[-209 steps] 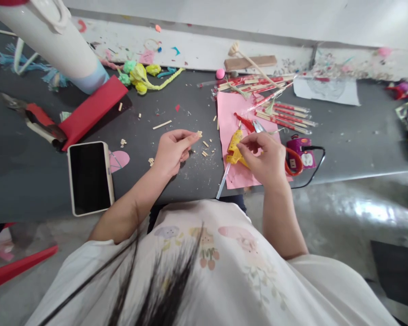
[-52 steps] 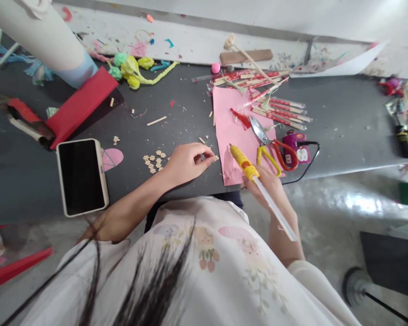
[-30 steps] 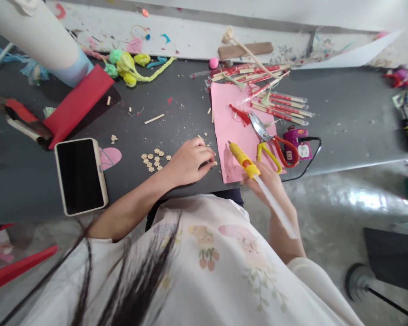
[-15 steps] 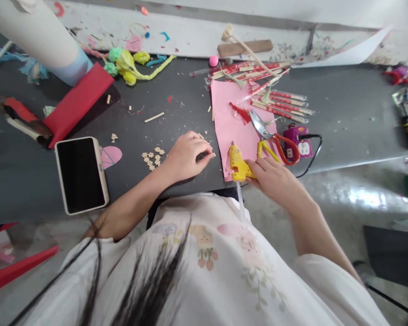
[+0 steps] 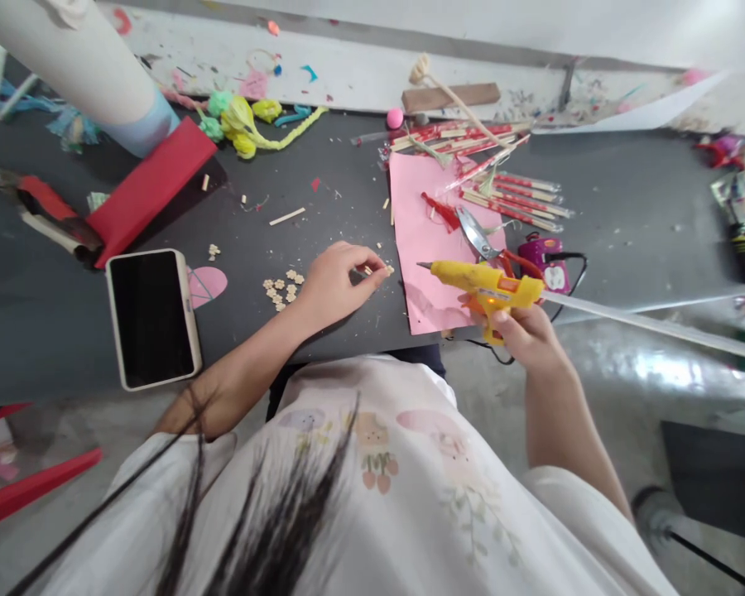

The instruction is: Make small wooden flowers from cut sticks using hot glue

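Observation:
My left hand [image 5: 344,277] is closed in a pinch above the dark tabletop, with a small pale wooden flower piece [image 5: 390,271] at the tips of the thumb and forefinger. Beside that wrist lies a cluster of similar flower pieces [image 5: 282,290]. My right hand [image 5: 525,331] is wrapped round the handle of a yellow hot glue gun [image 5: 481,281]. The gun is raised over the pink sheet [image 5: 419,240], its nozzle pointing left towards the flower piece but apart from it. A long clear glue stick [image 5: 646,321] sticks out of its back.
Scissors [image 5: 477,233] lie on the pink sheet near red-and-cream wrapped sticks [image 5: 515,194]. A purple plug box [image 5: 543,257] with a black cord stands to the right. On the left are a phone [image 5: 154,319], a red box [image 5: 152,190] and pliers [image 5: 55,215].
My right hand has lifted the glue gun and turned it, so its nozzle now points left instead of away from me. The left hand stays nearly still with its pinch.

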Demonstrator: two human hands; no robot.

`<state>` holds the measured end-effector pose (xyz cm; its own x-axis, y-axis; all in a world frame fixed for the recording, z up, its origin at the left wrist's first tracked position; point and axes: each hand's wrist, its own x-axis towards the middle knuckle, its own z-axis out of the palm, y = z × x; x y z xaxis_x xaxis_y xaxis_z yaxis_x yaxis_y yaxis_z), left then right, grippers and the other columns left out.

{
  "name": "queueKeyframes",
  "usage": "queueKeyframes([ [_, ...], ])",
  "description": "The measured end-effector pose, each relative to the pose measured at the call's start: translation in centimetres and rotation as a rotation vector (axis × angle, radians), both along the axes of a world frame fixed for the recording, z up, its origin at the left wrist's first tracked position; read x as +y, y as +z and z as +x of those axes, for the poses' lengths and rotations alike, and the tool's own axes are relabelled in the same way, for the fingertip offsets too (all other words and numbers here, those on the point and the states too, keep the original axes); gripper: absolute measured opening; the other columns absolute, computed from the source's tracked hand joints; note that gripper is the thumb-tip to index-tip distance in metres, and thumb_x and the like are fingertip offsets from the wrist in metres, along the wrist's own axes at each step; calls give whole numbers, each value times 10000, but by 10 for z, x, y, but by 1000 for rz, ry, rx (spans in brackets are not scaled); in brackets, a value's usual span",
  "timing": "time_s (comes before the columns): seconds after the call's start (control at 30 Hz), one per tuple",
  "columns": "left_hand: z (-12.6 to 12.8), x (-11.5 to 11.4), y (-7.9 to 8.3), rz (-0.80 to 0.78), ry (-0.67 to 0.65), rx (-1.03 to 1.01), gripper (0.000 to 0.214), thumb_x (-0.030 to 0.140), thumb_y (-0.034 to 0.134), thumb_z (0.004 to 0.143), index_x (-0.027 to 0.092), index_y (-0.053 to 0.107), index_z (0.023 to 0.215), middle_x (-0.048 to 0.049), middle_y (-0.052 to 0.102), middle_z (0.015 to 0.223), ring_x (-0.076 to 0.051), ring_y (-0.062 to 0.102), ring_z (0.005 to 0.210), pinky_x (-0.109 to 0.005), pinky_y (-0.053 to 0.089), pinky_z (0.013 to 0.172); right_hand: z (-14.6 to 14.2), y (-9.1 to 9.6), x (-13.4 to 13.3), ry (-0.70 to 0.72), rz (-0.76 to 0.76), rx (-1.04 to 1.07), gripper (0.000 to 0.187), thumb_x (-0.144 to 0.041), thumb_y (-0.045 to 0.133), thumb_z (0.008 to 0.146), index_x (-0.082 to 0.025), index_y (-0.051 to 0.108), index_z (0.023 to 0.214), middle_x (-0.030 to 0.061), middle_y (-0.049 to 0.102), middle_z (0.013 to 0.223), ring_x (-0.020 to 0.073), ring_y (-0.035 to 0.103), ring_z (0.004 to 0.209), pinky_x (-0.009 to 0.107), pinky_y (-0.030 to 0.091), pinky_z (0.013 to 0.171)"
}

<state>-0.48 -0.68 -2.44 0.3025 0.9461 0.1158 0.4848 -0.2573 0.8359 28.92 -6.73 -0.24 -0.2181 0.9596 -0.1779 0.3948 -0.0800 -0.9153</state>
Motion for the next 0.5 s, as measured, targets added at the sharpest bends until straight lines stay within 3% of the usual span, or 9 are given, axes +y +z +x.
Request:
queueKeyframes([
  [0.1, 0, 1, 2, -136, 57, -148, 172, 333, 651, 807, 173, 712, 800, -11, 709, 744, -102, 544, 618, -242, 394, 592, -14, -7, -2, -79, -59, 245, 463, -649, 618, 782, -219, 693, 934, 58, 629, 782, 144, 468, 558, 338, 448, 507],
  [0.23, 0, 3, 3, -352, 72, -491, 254, 407, 707, 766, 155, 691, 798, -19, 698, 710, -99, 595, 620, -221, 436, 594, -34, -7, -3, -110, -105, 389, 498, -660, 589, 790, -187, 698, 898, 3, 473, 571, 138, 431, 508, 312, 393, 484],
  [0.33, -1, 4, 3, -459, 95, -674, 274, 402, 770, 716, 149, 683, 778, -4, 666, 646, -77, 570, 573, -198, 423, 564, -42, -8, -5, -139, -110, 427, 487, -649, 568, 809, -193, 694, 925, 5, 492, 578, 134, 428, 496, 293, 355, 470],
  [0.5, -3, 5, 6, -618, 118, -801, 248, 353, 796, 684, 139, 678, 725, 15, 613, 571, -32, 434, 458, -179, 294, 448, -53, -8, -6, -195, -149, 357, 538, -723, 508, 777, -215, 651, 886, -19, 410, 570, 123, 360, 458, 281, 292, 428],
])
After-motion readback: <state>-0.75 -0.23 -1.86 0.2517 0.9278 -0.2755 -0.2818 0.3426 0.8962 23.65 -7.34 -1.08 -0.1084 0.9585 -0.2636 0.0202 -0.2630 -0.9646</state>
